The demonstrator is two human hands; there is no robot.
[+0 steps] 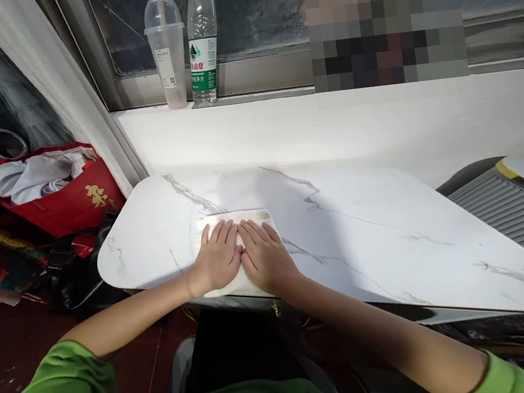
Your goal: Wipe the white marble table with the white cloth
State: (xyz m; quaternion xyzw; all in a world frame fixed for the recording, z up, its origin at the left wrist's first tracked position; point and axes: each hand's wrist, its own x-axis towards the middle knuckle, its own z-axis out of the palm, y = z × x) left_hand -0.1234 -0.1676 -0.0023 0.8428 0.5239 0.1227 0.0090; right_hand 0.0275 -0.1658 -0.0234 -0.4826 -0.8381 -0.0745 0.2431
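A folded white cloth (222, 287) lies near the front edge of a white marble-patterned table (370, 228). My left hand (219, 256) rests flat on the left part of the cloth, fingers stretched toward its far edge. Beside it, my right hand (265, 254) presses flat on the right part, fingers also stretched out. The two thumbs meet or nearly meet in the middle. Neither hand grips the cloth, and much of it is hidden beneath my palms.
On the window sill stand a lidded plastic cup (169, 65) with a straw and a clear water bottle (204, 51). A red bag (70, 199) holding pale fabric sits left of the table. A grey ribbed surface (510, 212) adjoins at right. Part of the window is pixelated.
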